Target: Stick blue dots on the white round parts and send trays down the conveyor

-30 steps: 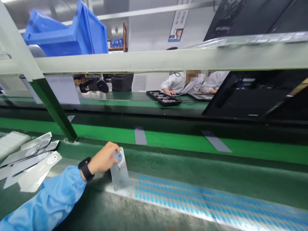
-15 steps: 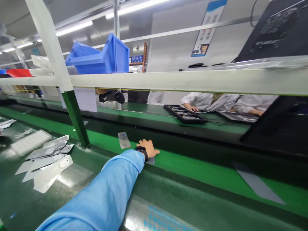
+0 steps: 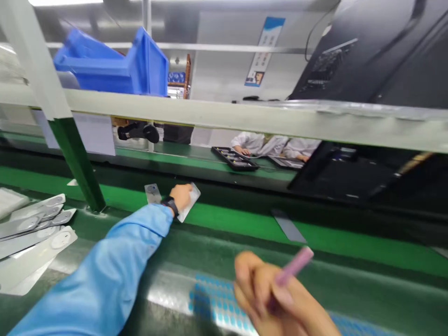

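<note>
My left hand [image 3: 181, 198], with a dark band at its wrist, reaches out over the green belt. Its fingers close on a thin silver-grey plate [image 3: 191, 204], which slants up beside the hand; part of the plate is covered by the fingers. Just left of it lies a smaller-looking grey plate with a round mark [image 3: 153, 193]. My right hand [image 3: 271, 291] is in the foreground, slightly blurred, its fingers wrapped round a pink stick-like tool [image 3: 296, 266]. Below that hand lies a clear sheet with rows of blue dots [image 3: 213, 298].
More thin plates [image 3: 38, 240] are piled on the bench at left. Another grey plate [image 3: 287, 226] lies on the belt [image 3: 241, 221] to the right. A green-and-white post [image 3: 79, 163] and a white rail [image 3: 210, 114] stand before me. Across the line, people in white work near a black tray [image 3: 234, 158].
The view has shifted right. My left hand, spread over a plate before, now grips and has lifted it. My right hand has come into view with the pink stick-like tool.
</note>
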### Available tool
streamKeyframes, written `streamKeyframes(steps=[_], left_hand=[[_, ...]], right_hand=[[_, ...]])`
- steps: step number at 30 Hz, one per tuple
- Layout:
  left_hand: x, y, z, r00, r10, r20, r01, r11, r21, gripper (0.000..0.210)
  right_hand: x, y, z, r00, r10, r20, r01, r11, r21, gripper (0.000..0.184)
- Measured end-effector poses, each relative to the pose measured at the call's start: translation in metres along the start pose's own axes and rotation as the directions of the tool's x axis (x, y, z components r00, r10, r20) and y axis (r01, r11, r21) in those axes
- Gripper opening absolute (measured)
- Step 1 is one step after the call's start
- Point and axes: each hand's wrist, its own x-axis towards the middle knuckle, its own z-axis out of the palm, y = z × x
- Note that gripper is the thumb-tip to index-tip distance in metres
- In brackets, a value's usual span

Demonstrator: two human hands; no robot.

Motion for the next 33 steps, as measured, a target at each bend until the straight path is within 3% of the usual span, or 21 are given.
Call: streamKeyframes(steps=[2,4,6,8,10,12,17,25,33], left_hand=[[-0.021,-0.018,-0.019,1.000,-0.028,0.013,0.029,0.998,-0.048,0.027],[-0.054,-0.038,-0.030,0.997,-0.070,0.034,0.073,0.994,-0.084,0.035],[-0.098,-0.051,-0.030,0.989,-0.122,0.080,0.132,0.983,-0.128,0.036],[-0.143,-0.056,-0.020,0.968,-0.179,0.178,0.214,0.956,-0.201,0.035],[-0.178,-0.056,-0.003,0.946,-0.180,0.270,0.241,0.946,-0.215,0.035],[-0.198,-0.053,0.012,0.941,-0.133,0.310,0.190,0.969,-0.160,0.034],[-0.205,-0.054,0.028,0.948,-0.004,0.319,-0.001,1.000,0.014,0.022],[-0.203,-0.064,0.040,0.924,0.115,0.364,-0.082,0.991,-0.105,0.024],[-0.204,-0.062,0.036,0.916,0.133,0.379,-0.095,0.989,-0.115,0.036]], right_hand=[[0.017,0.009,0.000,0.953,-0.054,-0.298,0.085,0.992,0.090,0.032],[0.030,0.029,-0.003,0.918,0.056,-0.393,-0.044,0.998,0.040,0.033],[0.037,0.052,-0.005,0.902,0.251,-0.352,-0.280,0.960,-0.033,0.038],[0.038,0.072,-0.006,0.871,0.389,-0.300,-0.440,0.889,-0.126,0.040],[0.036,0.086,-0.006,0.854,0.448,-0.263,-0.502,0.842,-0.198,0.037],[0.035,0.095,-0.004,0.850,0.471,-0.238,-0.520,0.824,-0.227,0.033],[0.031,0.110,0.000,0.830,0.457,-0.320,-0.534,0.818,-0.215,0.030],[0.027,0.111,0.002,0.855,0.409,-0.319,-0.502,0.809,-0.306,0.031],[0.028,0.109,0.006,0.830,0.420,-0.367,-0.531,0.798,-0.286,0.033]])
